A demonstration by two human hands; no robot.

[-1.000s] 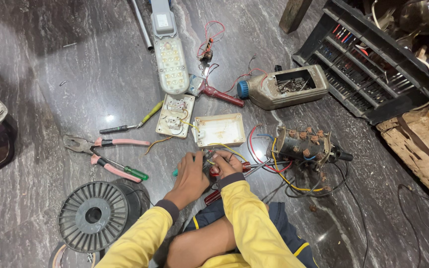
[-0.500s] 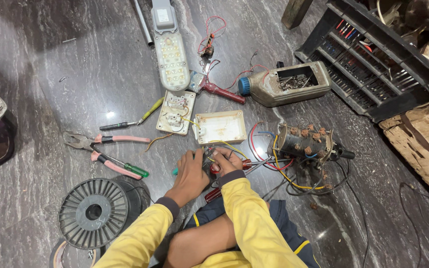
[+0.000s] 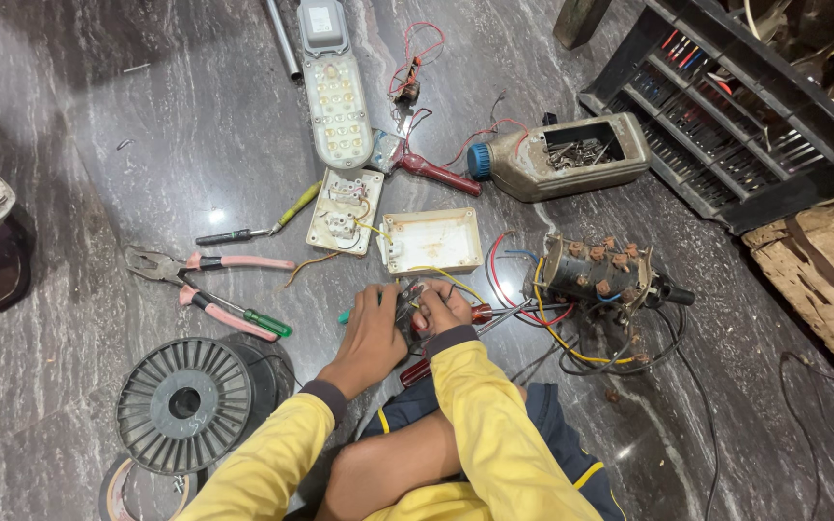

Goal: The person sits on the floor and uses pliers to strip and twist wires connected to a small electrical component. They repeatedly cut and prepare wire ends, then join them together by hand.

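A small dark electrical part [image 3: 407,311] is gripped between both hands just above the knees, over the marble floor [image 3: 98,174]. The left hand [image 3: 374,333] is closed around its left side, and the right hand [image 3: 444,307] is curled over its right side, fingertips pinched on it; red and yellow wires [image 3: 533,323] run from it toward the wound switch assembly [image 3: 596,272] on the right. For the work in hand to go well, the part is best kept steady in the left hand while the fine turning or pressing is done by the right, with the wires kept slack.

A black wire spool [image 3: 185,403] lies left of the elbow. Farther out, pink-handled pliers [image 3: 200,280] and a green-handled screwdriver [image 3: 243,314] are seen, then an open cream switch box [image 3: 430,240] and its wired plate [image 3: 344,210]. Beyond these lie a lamp head with a grid of diodes [image 3: 337,92], a cut grey jug of screws [image 3: 567,154] and a black crate [image 3: 736,125].

Against half a second earlier, little is changed: both hands are kept on the part, and only the view is shifted slightly.
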